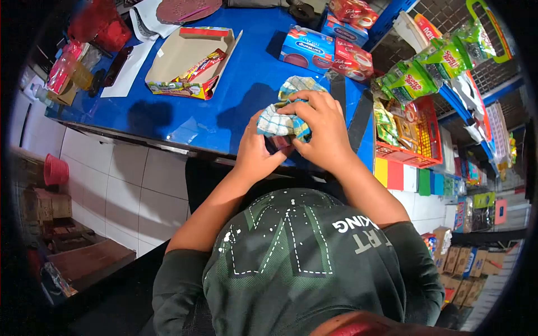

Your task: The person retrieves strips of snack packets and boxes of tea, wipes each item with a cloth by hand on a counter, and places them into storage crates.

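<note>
Checked cloth (274, 121) sits bunched between your two hands, above the near edge of the blue tabletop (252, 56); you can't tell from here whether its underside touches the surface. Its longer line runs away from your body and leans to the right, from the rounded bulge by your left hand (255, 151) to the loose flap beyond your right fingers. Your right hand (325, 126) is the nearer one — it lies over the right side, fingers curled down and gripping the folds. Your left hand cups the left side with its thumb reaching toward the right; its fingers pass out of sight behind the cloth, so you can't tell how tightly they close. Below the bulge, between your thumbs, a small dark-red object (281, 141) shows, too covered to identify.

The cloth looks soft and thin, a white weave crossed with blue and yellowish lines, crumpled into rounded folds. Around it the shapes are stiffer: a shallow cardboard tray (190, 47) with shiny printed sachets (200, 65) to the left, a crisp-edged blue SariWangi box (305, 50) ahead, and a rigid red plastic basket (395, 154) to the right — with flat black strips (361, 120) on the tabletop between.
</note>
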The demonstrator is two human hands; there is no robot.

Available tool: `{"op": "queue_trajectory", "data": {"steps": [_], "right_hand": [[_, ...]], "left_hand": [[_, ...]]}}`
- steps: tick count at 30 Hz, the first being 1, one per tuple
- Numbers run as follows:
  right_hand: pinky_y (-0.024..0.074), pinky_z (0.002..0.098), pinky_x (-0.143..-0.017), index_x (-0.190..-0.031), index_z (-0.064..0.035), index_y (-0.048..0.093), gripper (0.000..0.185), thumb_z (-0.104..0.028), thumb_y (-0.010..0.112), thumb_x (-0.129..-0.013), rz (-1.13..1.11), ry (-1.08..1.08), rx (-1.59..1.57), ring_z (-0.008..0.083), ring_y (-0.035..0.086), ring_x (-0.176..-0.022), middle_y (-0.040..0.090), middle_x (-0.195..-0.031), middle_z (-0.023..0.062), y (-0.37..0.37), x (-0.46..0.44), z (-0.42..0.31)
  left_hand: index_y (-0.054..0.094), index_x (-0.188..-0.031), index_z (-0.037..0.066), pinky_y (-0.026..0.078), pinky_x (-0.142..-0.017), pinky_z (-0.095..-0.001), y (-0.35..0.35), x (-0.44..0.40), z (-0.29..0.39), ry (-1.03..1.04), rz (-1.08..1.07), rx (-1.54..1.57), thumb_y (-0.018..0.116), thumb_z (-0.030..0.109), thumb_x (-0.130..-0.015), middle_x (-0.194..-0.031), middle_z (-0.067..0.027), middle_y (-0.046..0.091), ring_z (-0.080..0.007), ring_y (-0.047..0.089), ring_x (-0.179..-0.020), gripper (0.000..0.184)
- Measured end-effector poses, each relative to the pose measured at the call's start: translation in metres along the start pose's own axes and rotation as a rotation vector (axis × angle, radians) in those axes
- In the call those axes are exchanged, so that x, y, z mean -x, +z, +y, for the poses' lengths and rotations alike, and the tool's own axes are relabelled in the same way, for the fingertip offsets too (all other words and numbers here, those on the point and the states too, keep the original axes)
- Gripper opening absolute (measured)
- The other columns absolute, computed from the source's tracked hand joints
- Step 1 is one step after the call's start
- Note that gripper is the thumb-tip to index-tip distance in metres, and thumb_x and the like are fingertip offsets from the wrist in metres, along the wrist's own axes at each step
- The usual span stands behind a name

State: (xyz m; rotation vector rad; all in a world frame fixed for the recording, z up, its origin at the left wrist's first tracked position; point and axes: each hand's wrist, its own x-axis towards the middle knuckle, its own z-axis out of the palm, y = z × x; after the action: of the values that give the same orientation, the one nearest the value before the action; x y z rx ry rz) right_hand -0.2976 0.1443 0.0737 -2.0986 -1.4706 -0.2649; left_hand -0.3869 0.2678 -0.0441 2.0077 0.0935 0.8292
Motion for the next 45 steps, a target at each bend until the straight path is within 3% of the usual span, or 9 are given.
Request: {"op": "queue_trajectory", "data": {"steps": [8, 12, 18, 21, 24, 30, 35, 41, 45], "right_hand": [[0.0423, 0.0420, -0.086, -0.093, -0.0117, 0.063, 0.037, -0.003, 0.070, -0.057, 0.194, 0.168, 0.010, 0.0320, 0.055, -0.099, 0.059, -0.100, 0.0080, -0.009, -0.004, 0.083], [0.0441, 0.0426, -0.085, -0.092, -0.0106, 0.064, 0.036, -0.003, 0.069, -0.057, 0.240, 0.111, -0.051, 0.0325, 0.057, -0.095, 0.061, -0.095, 0.0094, -0.026, -0.008, 0.046], [0.0388, 0.0399, -0.094, -0.094, -0.0110, 0.064, 0.041, -0.001, 0.066, -0.054, -0.156, -0.084, -0.065, 0.0316, 0.054, -0.105, 0.060, -0.104, 0.0090, -0.008, 0.008, -0.021], [0.0386, 0.0412, -0.091, -0.095, -0.0147, 0.064, 0.041, -0.005, 0.069, -0.056, -0.086, -0.022, -0.041, 0.0298, 0.051, -0.106, 0.058, -0.109, 0.0060, -0.007, 0.007, -0.004], [0.0399, 0.0405, -0.090, -0.096, -0.0133, 0.064, 0.041, -0.004, 0.069, -0.056, 0.044, 0.029, -0.019, 0.0310, 0.053, -0.104, 0.058, -0.106, 0.0073, -0.009, 0.009, 0.024], [0.0415, 0.0379, -0.090, -0.097, -0.0088, 0.064, 0.042, 0.000, 0.065, -0.056, 0.330, 0.327, -0.188, 0.0331, 0.054, -0.102, 0.059, -0.104, 0.0104, -0.020, 0.024, 0.086], [0.0406, 0.0382, -0.091, -0.096, -0.0093, 0.065, 0.041, -0.001, 0.066, -0.056, 0.385, 0.181, -0.151, 0.0317, 0.054, -0.102, 0.059, -0.105, 0.0104, -0.040, 0.019, 0.031], [0.0391, 0.0408, -0.088, -0.099, -0.0147, 0.064, 0.042, -0.006, 0.070, -0.058, 0.076, -0.037, -0.036, 0.0286, 0.051, -0.103, 0.057, -0.105, 0.0064, 0.000, 0.004, -0.006], [0.0378, 0.0408, -0.088, -0.102, -0.0166, 0.062, 0.045, -0.005, 0.068, -0.058, -0.041, -0.020, -0.017, 0.0290, 0.050, -0.106, 0.056, -0.107, 0.0053, 0.019, 0.002, -0.002]], "left_hand": [[0.036, -0.125, 0.000, 0.044, -0.088, -0.0413, -0.002, 0.001, 0.017, -0.129, 0.037, 0.012, 0.078, 0.023, -0.067, -0.113, -0.0211, 0.054, -0.0357, 0.056, -0.102, 0.075], [0.036, -0.126, 0.000, 0.044, -0.089, -0.0414, -0.003, 0.005, 0.020, -0.118, -0.003, -0.044, 0.077, 0.025, -0.068, -0.113, -0.0210, 0.053, -0.0356, 0.055, -0.103, 0.075], [0.035, -0.131, 0.003, 0.044, -0.090, -0.0414, -0.002, 0.001, 0.001, 0.148, -0.105, -0.326, 0.077, 0.027, -0.067, -0.117, -0.0216, 0.052, -0.0357, 0.054, -0.107, 0.080], [0.036, -0.132, 0.005, 0.044, -0.091, -0.0414, -0.003, 0.001, 0.004, 0.240, -0.111, -0.357, 0.077, 0.028, -0.066, -0.120, -0.0220, 0.051, -0.0354, 0.053, -0.109, 0.080], [0.040, -0.131, 0.007, 0.043, -0.091, -0.0423, 0.000, 0.008, 0.015, -0.096, -0.003, -0.027, 0.075, 0.027, -0.070, -0.121, -0.0228, 0.049, -0.0368, 0.050, -0.112, 0.073], [0.038, -0.131, 0.001, 0.039, -0.097, -0.0423, -0.005, 0.005, 0.014, 0.092, 0.066, -0.012, 0.065, 0.026, -0.081, -0.127, -0.0238, 0.044, -0.0390, 0.051, -0.110, 0.062], [0.038, -0.131, 0.001, 0.037, -0.098, -0.0438, -0.004, 0.002, 0.006, 0.047, 0.062, 0.039, 0.061, 0.027, -0.084, -0.129, -0.0252, 0.041, -0.0413, 0.045, -0.116, 0.058], [0.040, -0.130, 0.002, 0.033, -0.101, -0.0451, 0.001, 0.007, -0.009, 0.059, -0.072, -0.260, 0.058, 0.026, -0.085, -0.131, -0.0260, 0.039, -0.0428, 0.040, -0.121, 0.054], [0.036, -0.132, 0.000, 0.030, -0.104, -0.0479, -0.014, 0.005, 0.002, 0.029, -0.276, 0.016, 0.065, 0.030, -0.079, -0.133, -0.0265, 0.038, -0.0437, 0.039, -0.123, 0.067]]}}
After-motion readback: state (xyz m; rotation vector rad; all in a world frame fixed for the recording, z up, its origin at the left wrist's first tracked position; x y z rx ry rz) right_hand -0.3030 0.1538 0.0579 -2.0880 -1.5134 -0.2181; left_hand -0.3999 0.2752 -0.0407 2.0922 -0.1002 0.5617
